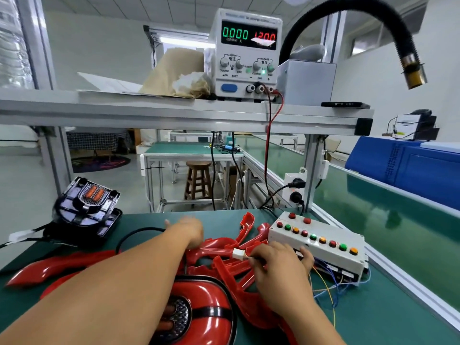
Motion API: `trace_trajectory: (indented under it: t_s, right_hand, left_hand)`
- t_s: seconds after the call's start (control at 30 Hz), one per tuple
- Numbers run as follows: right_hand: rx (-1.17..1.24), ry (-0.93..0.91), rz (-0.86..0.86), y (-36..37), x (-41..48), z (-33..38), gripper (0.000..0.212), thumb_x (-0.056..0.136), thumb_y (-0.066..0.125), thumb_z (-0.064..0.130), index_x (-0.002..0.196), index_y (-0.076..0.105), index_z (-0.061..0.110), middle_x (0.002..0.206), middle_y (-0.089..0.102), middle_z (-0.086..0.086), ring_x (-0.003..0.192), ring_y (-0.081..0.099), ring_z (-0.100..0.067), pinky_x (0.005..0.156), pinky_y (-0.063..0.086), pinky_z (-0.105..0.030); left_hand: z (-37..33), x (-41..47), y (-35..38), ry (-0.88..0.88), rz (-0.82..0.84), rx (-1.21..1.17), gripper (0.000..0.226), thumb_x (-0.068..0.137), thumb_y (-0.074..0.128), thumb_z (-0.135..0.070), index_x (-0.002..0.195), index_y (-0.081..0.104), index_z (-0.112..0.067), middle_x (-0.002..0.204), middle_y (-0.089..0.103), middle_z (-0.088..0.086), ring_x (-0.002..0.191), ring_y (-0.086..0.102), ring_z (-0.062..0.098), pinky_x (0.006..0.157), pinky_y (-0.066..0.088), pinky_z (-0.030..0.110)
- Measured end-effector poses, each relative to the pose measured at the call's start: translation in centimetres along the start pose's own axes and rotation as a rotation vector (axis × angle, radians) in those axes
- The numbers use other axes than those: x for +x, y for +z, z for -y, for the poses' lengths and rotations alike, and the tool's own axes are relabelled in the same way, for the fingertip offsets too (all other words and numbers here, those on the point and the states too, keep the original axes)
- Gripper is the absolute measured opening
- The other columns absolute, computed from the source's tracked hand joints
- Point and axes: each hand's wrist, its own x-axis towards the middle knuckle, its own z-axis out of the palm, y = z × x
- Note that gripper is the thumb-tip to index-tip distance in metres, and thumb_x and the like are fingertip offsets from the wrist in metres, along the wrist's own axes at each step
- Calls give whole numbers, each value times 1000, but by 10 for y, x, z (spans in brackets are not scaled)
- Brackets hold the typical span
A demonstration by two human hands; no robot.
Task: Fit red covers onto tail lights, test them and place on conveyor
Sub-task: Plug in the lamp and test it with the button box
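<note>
Nearest to us, the tail light (179,317) with its red cover (214,295) already on lay on the counter (385,319), partly behind the left forearm (112,295); we judged that the forearm could push it and loosen a cover not fully clipped. Just beyond, the right hand (278,267) had its fingers (258,260) curled and pinched a small white connector (239,253) above the heap of loose red covers (224,245). If this plug went in turned wrongly or only half way, the lamp would stay dark and a good piece could be counted as bad. The left hand (191,229) reached over the same heap, but it was blurred, so we could not tell how its fingers lay; a careless sweep there could scratch a cover. The thin wires (328,292) beside the button box (321,242) looked easy to snag and pull out. Farther left, bare tail lights (86,205) stood stacked near the counter edge and might slide off. The conveyor (373,215) ran at the right, and the power supply (249,53) on the shelf (174,113) showed zero current, so nothing was under test yet, in our judgement.
</note>
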Motion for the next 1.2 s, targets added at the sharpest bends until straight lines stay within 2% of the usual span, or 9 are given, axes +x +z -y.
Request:
trace_trajectory:
  t_s: [0.03, 0.1, 0.2, 0.37, 0.5, 0.67, 0.8, 1.07, 1.2]
  right_hand:
    - [10, -3, -15, 0, 0, 0, 18, 96, 46, 43, 105, 62, 41, 97, 53, 20, 108, 46, -3, 103, 0, -40]
    - [39, -8, -42, 0, 0, -1, 17, 95, 46, 44, 103, 62, 41, 98, 54, 21, 107, 46, -1, 103, 1, -39]
    - [113, -21, -98, -1, 0, 0, 12, 94, 51, 45, 94, 61, 40, 93, 54, 21, 102, 47, 1, 104, 4, -38]
    - [271, -33, -273, -6, -1, 2, 6, 90, 63, 40, 87, 68, 40, 86, 57, 17, 93, 48, -2, 89, 12, -28]
    - [348, -12, -386, -11, 0, 2, 7, 87, 70, 31, 85, 72, 37, 83, 56, 16, 89, 49, -5, 85, 13, -29]
    - [389, 5, -446, -16, 0, -2, 8, 88, 69, 29, 87, 71, 37, 82, 55, 14, 89, 51, -7, 89, 19, -35]
    - [341, -26, -417, -14, 0, 0, 6, 87, 69, 32, 87, 71, 38, 83, 55, 13, 90, 48, -5, 90, 17, -33]
    - [252, -61, -351, -12, -2, 0, 4, 86, 71, 32, 84, 71, 35, 81, 56, 13, 90, 53, -13, 85, 16, -32]
    - [214, -103, -289, -12, -2, -1, 4, 87, 68, 37, 86, 71, 36, 84, 57, 12, 92, 52, -12, 84, 15, -32]
  left_hand:
    - [4, -1, -2, -11, -132, -134, 36, 94, 47, -8, 129, 57, -13, 140, 46, 14, 132, 43, 32, 114, 28, 55]
    - [11, -8, -12, 25, -442, -424, 16, 95, 52, -10, 107, 60, -13, 119, 60, 13, 108, 58, 28, 92, 47, 36]
    - [16, -23, -40, 137, -692, -720, 10, 96, 54, -9, 97, 45, -14, 93, 57, 7, 80, 55, 23, 68, 38, 30]
    - [11, -63, -63, 441, -437, -1009, 23, 98, 58, -18, 113, 41, -14, 111, 68, 4, 91, 59, 20, 75, 48, 24]
    - [7, -87, -57, 581, -343, -898, 18, 104, 44, -18, 120, 52, -18, 104, 72, -6, 89, 56, 13, 86, 45, 33]
    - [1, -98, -49, 631, -240, -768, 33, 105, 41, -23, 78, 59, -19, 78, 53, 10, 73, 42, 21, 70, 37, 31]
    - [-7, -104, -41, 692, -141, -748, 31, 105, 41, -23, 79, 55, -17, 67, 44, -2, 62, 37, 12, 62, 34, 26]
    - [-8, -111, -36, 724, -206, -662, 34, 104, 43, -25, 72, 53, -19, 72, 48, 4, 63, 41, 12, 61, 35, 21]
    - [-10, -112, -31, 712, -232, -551, 33, 104, 44, -25, 72, 54, -27, 63, 48, -11, 53, 43, -2, 56, 34, 11]
